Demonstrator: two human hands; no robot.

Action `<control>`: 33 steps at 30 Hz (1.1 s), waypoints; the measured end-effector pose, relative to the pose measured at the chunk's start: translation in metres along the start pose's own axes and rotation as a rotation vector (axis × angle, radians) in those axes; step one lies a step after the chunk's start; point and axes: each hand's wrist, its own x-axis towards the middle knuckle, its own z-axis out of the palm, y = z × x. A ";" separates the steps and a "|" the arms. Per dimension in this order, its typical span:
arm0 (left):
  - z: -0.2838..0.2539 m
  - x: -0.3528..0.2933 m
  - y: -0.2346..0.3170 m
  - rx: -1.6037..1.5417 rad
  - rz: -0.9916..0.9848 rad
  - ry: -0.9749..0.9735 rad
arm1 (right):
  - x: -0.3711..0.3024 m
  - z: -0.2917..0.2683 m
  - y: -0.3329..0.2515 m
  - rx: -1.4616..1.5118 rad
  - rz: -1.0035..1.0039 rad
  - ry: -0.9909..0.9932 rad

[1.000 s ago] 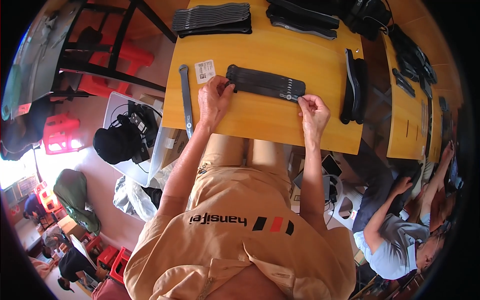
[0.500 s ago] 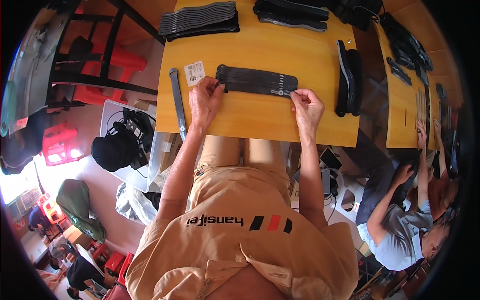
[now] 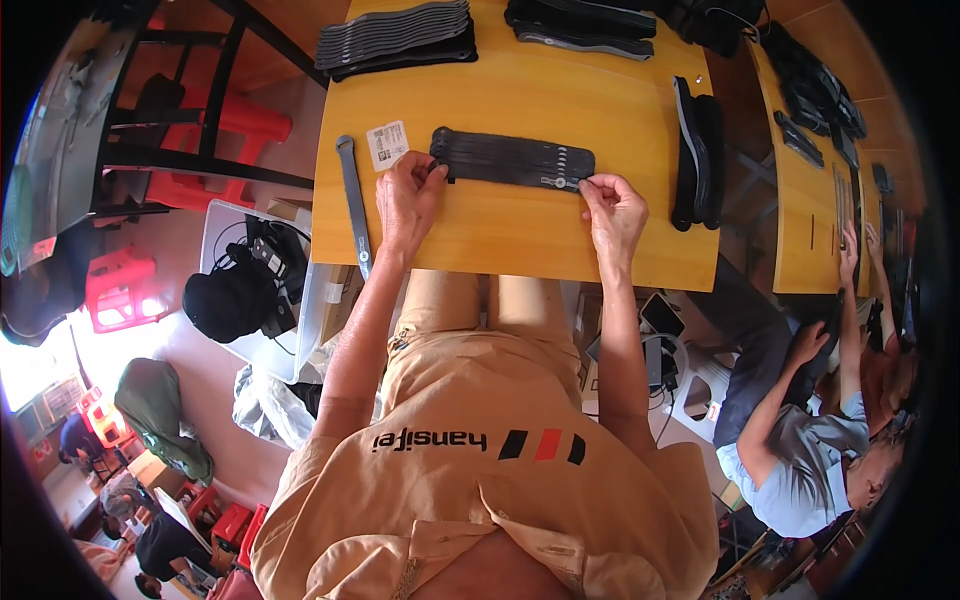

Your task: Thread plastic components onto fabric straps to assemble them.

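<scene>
A row of flat black straps (image 3: 505, 160) lies side by side on the yellow table in front of me. At the near left corner of the row, my left hand (image 3: 412, 200) pinches the end of the nearest strap between thumb and fingertips. My right hand (image 3: 613, 212) pinches that strap's right end, beside a small pale round mark. Left of my left hand, a single dark grey strap (image 3: 355, 205) with a rounded, holed end lies lengthwise. A white printed label (image 3: 388, 146) is just beyond my left hand.
Stacks of straps stand at the far left (image 3: 400, 40), far middle (image 3: 580, 30) and right side (image 3: 697, 155) of the table (image 3: 480, 245). Left of the table is a white bin (image 3: 225, 225) holding black items and cables. Another person (image 3: 800, 460) works at a neighbouring table on the right.
Both my hands keep their pinch on the strap with almost no movement. The view has shifted very slightly. At right, the other person's hands have moved a little.
</scene>
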 end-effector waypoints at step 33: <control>0.001 0.000 0.000 0.059 0.020 0.020 | 0.001 0.001 0.004 -0.006 0.000 -0.001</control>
